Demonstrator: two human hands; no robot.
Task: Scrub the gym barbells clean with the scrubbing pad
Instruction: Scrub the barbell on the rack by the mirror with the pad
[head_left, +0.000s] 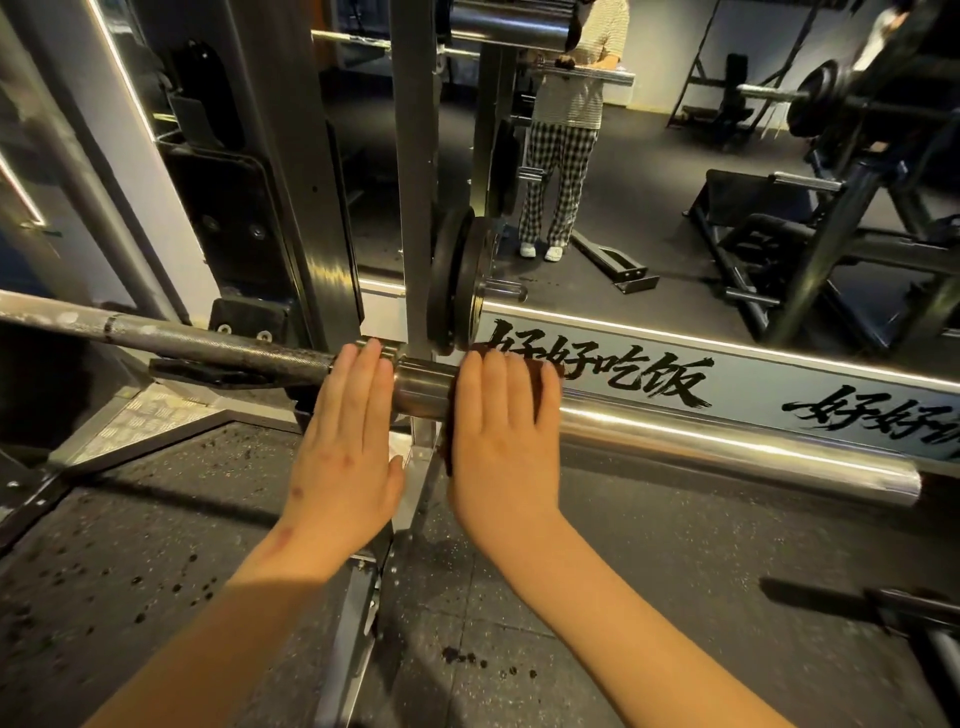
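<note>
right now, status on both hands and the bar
left hand flat on barbell by the collar. right hand pressing scrubbing pad onto sleeve. rest of sleeve bare, nothing in the way.

Two hands are in view, the left hand (343, 447) and the right hand (501, 441), with one barbell (727, 441) and one dark pad (554, 368). One mirror (675, 182) shows one reflected person (566, 130) and carries two groups of black lettering (597, 371). Two black plates (447, 280) sit side by side at one post (415, 156), though one may be a reflection.
</note>
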